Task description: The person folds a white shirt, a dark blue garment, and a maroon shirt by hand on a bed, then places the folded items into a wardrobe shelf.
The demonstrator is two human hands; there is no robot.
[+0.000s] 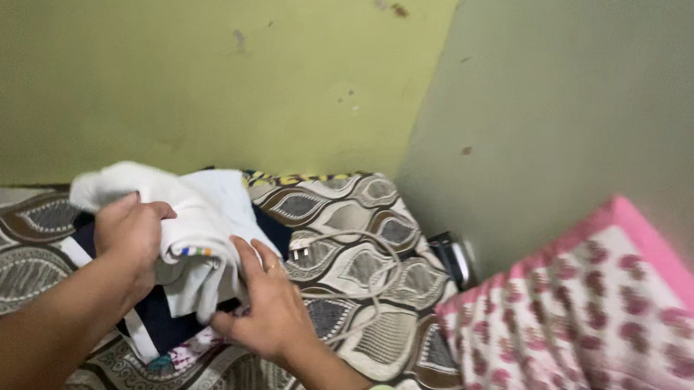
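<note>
A white garment (187,206) with a small coloured stripe lies bunched on a dark navy cloth with white bands (155,321), on a patterned brown-and-grey bedsheet (373,269). My left hand (129,234) grips the bunched white garment from the left, fingers curled over its fold. My right hand (263,304) lies against the garment's lower right edge, fingers spread and touching the fabric.
A white cable with a plug (331,250) trails over the sheet right of the hands. A dark iron-like object (456,257) sits in the corner. A pink-bordered cushion with pink patterns (611,342) fills the right. Yellow-green walls (205,54) rise behind.
</note>
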